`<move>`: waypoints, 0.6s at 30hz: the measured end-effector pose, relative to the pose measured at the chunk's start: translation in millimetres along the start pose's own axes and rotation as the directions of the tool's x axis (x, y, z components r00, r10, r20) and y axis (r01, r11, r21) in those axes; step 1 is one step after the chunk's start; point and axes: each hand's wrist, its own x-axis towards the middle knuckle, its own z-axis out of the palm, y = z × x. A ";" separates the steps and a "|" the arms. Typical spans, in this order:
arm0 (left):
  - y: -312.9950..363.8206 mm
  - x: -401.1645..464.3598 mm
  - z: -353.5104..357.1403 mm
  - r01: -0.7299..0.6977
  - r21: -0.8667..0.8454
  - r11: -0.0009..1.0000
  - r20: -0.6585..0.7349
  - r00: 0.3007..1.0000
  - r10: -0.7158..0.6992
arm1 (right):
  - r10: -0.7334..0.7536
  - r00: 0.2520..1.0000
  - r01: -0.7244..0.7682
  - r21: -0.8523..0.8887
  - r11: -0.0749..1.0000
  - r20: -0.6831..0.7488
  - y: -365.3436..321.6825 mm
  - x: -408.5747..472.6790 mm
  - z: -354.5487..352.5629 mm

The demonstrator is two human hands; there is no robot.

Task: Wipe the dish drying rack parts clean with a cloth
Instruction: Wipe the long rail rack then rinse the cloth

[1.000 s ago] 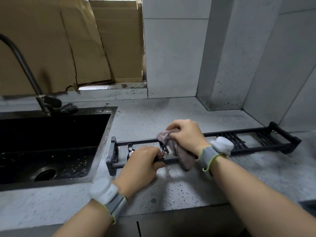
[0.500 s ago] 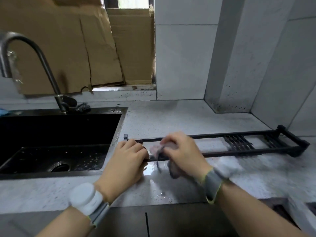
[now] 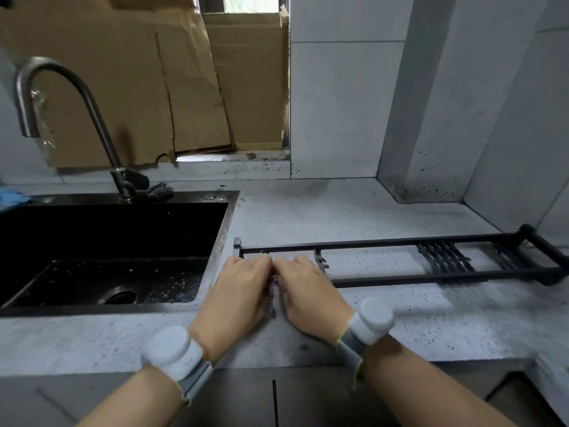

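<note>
A long black dish rack frame lies flat on the speckled grey bench just right of the sink; I judge it stiff, light and likely to slide, best held by a rail near its end. My left hand and right hand sit knuckle to knuckle over its near-left corner. Between them shows a soft, limp cloth, which the right hand seems to grip, though the fingers are hidden; I cannot tell what the left holds.
</note>
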 end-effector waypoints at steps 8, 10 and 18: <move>-15.2 -7.5 -22.1 0.099 -0.127 0.987 0.117 0.990 -0.084 | 0.090 0.996 -0.090 -0.012 0.996 0.028 -4.2 15.3 2.3; -14.7 -7.2 -23.3 0.114 -0.193 0.975 0.084 0.991 -0.100 | 0.118 0.992 -0.116 -0.038 0.993 0.055 -5.0 21.5 3.3; -21.6 -22.9 -18.5 0.101 -0.155 0.983 0.006 0.995 -0.101 | 0.339 0.939 -0.322 0.201 0.925 -0.057 10.8 56.8 -9.2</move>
